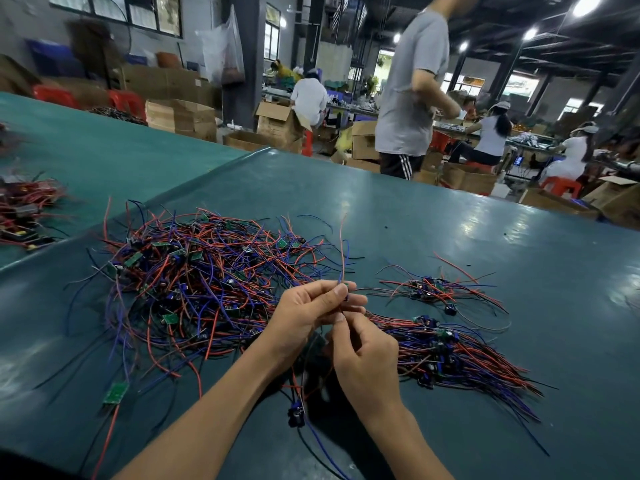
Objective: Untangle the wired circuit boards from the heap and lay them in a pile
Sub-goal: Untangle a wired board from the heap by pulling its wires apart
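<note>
A big tangled heap point(204, 282) of small green circuit boards with red, blue and black wires lies left of centre on the green table. My left hand point(308, 315) pinches one wired board point(344, 289) at its fingertips, its red and blue wires standing upward. Just below, my right hand point(363, 355) pinches wires that hang down to another board point(297, 412) dangling near the table. To the right lies a straightened pile point(460, 355) of boards with their wires fanned out. A smaller cluster point(433, 289) sits behind it.
One loose board point(116, 392) lies at the front left. Another heap point(24, 213) sits on the neighbouring table to the far left. A standing person point(412, 88) is beyond the table's far edge, with cartons point(277, 124) and seated workers behind.
</note>
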Demonstrator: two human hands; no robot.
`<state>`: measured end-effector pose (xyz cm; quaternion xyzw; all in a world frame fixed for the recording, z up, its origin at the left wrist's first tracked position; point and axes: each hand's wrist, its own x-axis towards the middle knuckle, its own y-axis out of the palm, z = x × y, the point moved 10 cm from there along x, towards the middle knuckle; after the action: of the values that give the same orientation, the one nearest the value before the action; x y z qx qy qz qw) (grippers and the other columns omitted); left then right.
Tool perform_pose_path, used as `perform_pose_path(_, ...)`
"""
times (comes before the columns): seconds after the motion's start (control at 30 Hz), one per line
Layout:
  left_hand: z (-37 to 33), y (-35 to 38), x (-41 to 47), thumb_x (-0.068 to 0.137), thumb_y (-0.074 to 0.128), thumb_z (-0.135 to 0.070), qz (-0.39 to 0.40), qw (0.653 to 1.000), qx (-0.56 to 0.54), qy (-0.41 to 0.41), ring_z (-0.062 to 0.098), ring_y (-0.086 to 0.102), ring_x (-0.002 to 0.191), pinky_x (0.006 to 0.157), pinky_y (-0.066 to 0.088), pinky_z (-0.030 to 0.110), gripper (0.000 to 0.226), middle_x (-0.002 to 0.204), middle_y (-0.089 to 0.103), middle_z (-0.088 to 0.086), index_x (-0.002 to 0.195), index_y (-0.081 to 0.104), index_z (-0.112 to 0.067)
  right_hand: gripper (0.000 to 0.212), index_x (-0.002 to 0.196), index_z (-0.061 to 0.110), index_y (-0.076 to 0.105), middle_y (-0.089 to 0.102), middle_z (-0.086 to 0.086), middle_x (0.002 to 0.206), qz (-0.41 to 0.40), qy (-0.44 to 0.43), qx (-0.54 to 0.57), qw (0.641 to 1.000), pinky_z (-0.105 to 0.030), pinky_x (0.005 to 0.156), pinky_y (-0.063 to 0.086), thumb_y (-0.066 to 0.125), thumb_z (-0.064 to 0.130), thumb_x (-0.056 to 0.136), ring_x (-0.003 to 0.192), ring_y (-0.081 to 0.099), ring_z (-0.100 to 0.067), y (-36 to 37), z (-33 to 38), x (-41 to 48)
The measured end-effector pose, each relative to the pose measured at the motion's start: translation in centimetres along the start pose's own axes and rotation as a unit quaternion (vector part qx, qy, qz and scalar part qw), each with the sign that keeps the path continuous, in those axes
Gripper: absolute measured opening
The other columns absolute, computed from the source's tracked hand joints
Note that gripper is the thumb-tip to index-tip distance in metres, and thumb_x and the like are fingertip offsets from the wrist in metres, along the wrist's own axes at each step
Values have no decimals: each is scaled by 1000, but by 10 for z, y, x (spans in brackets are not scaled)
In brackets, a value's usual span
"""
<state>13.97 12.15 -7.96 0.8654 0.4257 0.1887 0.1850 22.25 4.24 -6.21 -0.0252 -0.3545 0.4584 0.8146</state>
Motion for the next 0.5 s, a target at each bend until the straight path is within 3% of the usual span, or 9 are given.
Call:
perform_pose_path(0.13,0,-4,1,88,72,-27,-17,999,-30,8,36,72,100,79,60,35,23,111,72,24,104,77,-11,27,79,15,71,68,0,65,35,48,74,996,-33,52,53,56,16,102,55,65,-16,7,-6,1)
perform_pose_path(0.27,-3,-15,3,86,68,-19,-73,995,-66,31,29,74,92,68,59,29,25,107,73,25,105,71,-3,31,78,6,67,69,-13,65,93,140,231,958,-38,51,56,55,22,101,53,68,-32,22,-13,-3)
perform_pose_path(0.37,-9,-23,3,86,67,-16,-100,990,-75,61,27,75,89,66,57,25,29,104,74,24,109,65,1,31,81,3,68,68,-13,65,142,127,260,947,-37,52,57,54,25,98,52,67,-31,30,-4,-4)
perform_pose_path(0.5,-9,-28,4,86,66,-15,-111,988,-70,75,25,75,84,68,57,24,28,101,74,23,109,64,1,28,87,-5,66,67,-12,66,183,108,257,943,-38,50,57,50,10,105,52,67,-30,30,1,-4)
